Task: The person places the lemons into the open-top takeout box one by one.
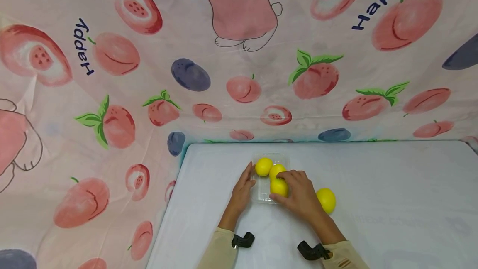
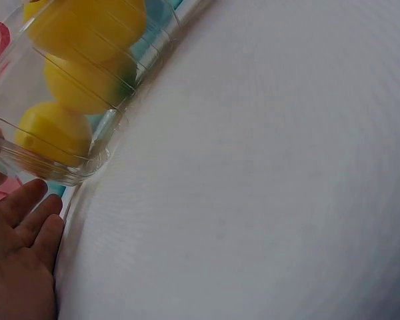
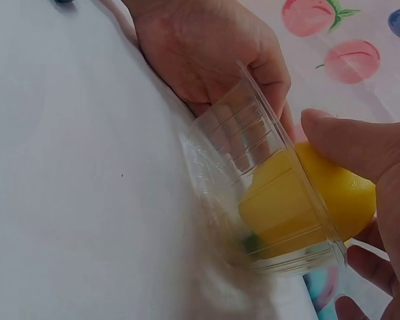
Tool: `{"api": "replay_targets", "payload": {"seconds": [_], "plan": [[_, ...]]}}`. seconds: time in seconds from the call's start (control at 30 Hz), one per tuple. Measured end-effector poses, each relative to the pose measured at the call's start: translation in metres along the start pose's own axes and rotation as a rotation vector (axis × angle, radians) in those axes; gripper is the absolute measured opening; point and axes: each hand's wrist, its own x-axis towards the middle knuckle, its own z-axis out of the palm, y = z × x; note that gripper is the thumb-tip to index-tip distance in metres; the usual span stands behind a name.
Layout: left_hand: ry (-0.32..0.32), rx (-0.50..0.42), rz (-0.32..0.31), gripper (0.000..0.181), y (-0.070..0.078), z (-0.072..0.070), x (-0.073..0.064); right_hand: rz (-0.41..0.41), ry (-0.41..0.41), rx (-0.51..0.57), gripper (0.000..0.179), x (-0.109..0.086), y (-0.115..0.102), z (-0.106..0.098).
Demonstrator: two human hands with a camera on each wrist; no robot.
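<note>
Three lemons (image 1: pixel 264 166) show from the head view in the tray (image 1: pixel 262 196); our right hand (image 1: pixel 298 194) pinches the nearest lemon (image 1: pixel 279 187), a fourth lemon (image 1: pixel 326 201) just right of it. From the left wrist, our left hand (image 2: pixel 19 257) lies loose-fingered at the tray, probably light, flimsy, best steadied by its wall. From the right wrist, the pinched lemon looks firm, perhaps slippery; we'd hold its middle.

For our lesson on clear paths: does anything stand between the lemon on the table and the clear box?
Yes: in the head view, the right hand lies between that lemon and the box.
</note>
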Motion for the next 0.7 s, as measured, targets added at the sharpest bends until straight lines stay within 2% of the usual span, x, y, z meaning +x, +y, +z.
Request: {"api": "replay_targets", "payload": {"seconds": [0.33,0.7], "plan": [[0.0,0.012,0.0,0.059,-0.0011,-0.0006,0.0004,0.001,0.021,0.001,0.043,-0.0027,0.0012,-0.0015],[0.006,0.012,0.005,0.06,-0.0032,-0.0004,0.0014,0.012,0.011,-0.017,0.042,-0.0035,0.0036,0.0003]]}}
